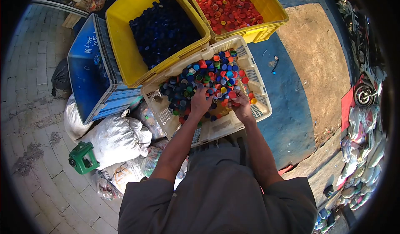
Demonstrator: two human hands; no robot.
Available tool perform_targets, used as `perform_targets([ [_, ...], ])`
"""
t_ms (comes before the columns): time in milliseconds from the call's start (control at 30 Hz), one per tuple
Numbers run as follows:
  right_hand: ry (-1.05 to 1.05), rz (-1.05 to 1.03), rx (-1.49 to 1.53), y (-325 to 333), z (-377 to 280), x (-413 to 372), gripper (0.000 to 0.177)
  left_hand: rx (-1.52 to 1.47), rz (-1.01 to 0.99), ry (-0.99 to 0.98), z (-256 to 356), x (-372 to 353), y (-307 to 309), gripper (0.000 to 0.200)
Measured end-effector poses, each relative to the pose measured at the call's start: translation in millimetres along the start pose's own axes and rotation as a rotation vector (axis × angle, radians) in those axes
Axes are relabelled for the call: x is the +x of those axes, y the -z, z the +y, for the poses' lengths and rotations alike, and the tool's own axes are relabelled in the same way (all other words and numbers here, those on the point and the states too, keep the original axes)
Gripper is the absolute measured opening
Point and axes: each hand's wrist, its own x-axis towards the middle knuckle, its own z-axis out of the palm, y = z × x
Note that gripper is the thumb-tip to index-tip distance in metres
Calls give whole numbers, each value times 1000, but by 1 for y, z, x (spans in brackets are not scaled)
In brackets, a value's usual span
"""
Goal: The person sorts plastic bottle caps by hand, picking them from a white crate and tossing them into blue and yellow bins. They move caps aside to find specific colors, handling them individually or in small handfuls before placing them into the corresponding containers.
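Observation:
A white plastic crate [220, 128] in front of me holds a heap of mixed bottle caps [187, 82] in blue, red, green, white and yellow. My left hand [201, 102] reaches into the heap with its fingers curled down among the caps; what they grip is too small to make out. To its right, my right hand [241, 107] is closed near the crate's right side, with a red bottle cap [232, 95] at its fingertips. Several loose caps lie around both hands.
Behind the crate stand a yellow bin [121, 52] of dark blue caps and another yellow bin [273, 15] of red caps. Leftward are a blue crate [85, 82], white sacks [116, 136] and a green plastic object [84, 157]. Bagged items [360, 150] line the right.

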Motion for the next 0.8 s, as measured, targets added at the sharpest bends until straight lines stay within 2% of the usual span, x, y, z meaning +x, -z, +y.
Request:
perform_targets([
  [33, 0, -37, 79, 0, -3, -5, 29, 60, -60, 33, 5, 4, -1, 45],
  [67, -28, -58, 49, 2, -8, -10, 37, 121, -120, 66, 10, 9, -1, 47],
  [100, -23, -59, 52, 1, -12, -13, 39, 182, -178, 98, 15, 13, -2, 49],
  [200, -2, -51, 44, -2, -19, -14, 43, 343, -199, 48, 20, 21, -7, 47],
  [300, 10, -45, 26, -1, -27, -13, 42, 403, -198, 77, 20, 24, -13, 46],
  [400, 30, -26, 29, -4, -31, -14, 41, 328, -176, 159, 22, 24, -13, 47],
  [500, 24, -22, 41, -7, -32, -13, 40, 9, 63, -66, 9, 24, -12, 42],
  [600, 11, -47, 53, -8, -31, -11, 40, -950, -268, 574, 23, 31, 16, 38],
  [700, -22, -84, 90, -14, -31, -6, 43, -1736, -327, 541, 21, 28, 44, 35],
  [733, -11, -79, 95, -20, -32, -6, 41, -1916, -355, 511, 22, 26, 51, 36],
  [800, -14, -127, 102, -32, -35, -5, 40, -2070, -346, 475, 24, 24, 60, 35],
])
